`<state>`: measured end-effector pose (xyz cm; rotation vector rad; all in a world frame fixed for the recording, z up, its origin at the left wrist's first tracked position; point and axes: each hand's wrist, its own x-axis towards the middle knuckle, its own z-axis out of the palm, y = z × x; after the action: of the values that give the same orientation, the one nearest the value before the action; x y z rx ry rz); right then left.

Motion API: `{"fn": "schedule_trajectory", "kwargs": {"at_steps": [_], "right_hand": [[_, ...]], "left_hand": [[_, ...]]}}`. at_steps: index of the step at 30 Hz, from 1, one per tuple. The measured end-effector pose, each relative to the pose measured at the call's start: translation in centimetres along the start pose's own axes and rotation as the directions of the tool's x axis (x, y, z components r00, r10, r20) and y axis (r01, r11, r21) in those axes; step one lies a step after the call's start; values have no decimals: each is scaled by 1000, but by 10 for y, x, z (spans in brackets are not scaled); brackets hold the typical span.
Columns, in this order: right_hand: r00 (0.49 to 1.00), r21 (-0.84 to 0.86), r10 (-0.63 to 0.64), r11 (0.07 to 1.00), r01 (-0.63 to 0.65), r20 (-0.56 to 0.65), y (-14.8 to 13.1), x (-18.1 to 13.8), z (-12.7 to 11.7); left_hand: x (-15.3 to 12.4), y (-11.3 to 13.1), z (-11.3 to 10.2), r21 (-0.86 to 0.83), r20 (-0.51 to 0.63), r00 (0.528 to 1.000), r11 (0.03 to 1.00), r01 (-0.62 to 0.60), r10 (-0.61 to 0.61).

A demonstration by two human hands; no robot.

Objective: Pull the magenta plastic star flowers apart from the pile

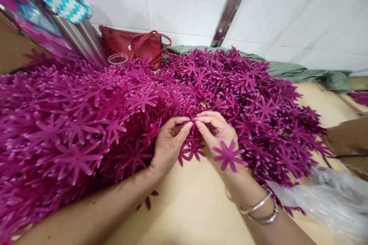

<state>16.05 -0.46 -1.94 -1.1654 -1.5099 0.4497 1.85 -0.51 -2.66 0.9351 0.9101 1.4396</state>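
Observation:
My left hand (pixel 171 141) and my right hand (pixel 217 134) meet at the middle, thumbs and forefingers closed. Between their fingertips they pinch a small magenta artificial flower piece (pixel 193 119), its narrow petals partly covered by the fingers. Another flower piece (pixel 229 155), with several thin petals spread like a star, rests against my right wrist. Just below the fingertips hang or lie more petals (pixel 193 149); whether they join the held piece I cannot tell. A large heap of such flower pieces (pixel 77 157) spreads on the left, and a second heap (pixel 253 103) lies behind and right.
Under the heaps is a pale tabletop (pixel 178 206). A red handbag (pixel 120 42) and a steel cylinder (pixel 86 40) stand by the tiled wall. Clear plastic (pixel 324 199) lies at right, near a brown cardboard piece (pixel 349 141). Green cloth (pixel 290 69) runs along the back.

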Motion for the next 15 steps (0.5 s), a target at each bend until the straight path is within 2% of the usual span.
{"fn": "schedule_trajectory", "kwargs": {"at_steps": [4,7,15], "right_hand": [[996,-15,-65,998,66,57,1,2,-2],[997,-9,-76,997,76,19,-1,2,-2],[1000,50,10,999,-11,11,-1,1,-1]], "left_hand": [[-1,4,1,-15,-9,1000,1000,23,-23],[-1,5,1,-46,12,999,998,36,-35],[0,2,0,-24,2,998,998,58,-58]]}}
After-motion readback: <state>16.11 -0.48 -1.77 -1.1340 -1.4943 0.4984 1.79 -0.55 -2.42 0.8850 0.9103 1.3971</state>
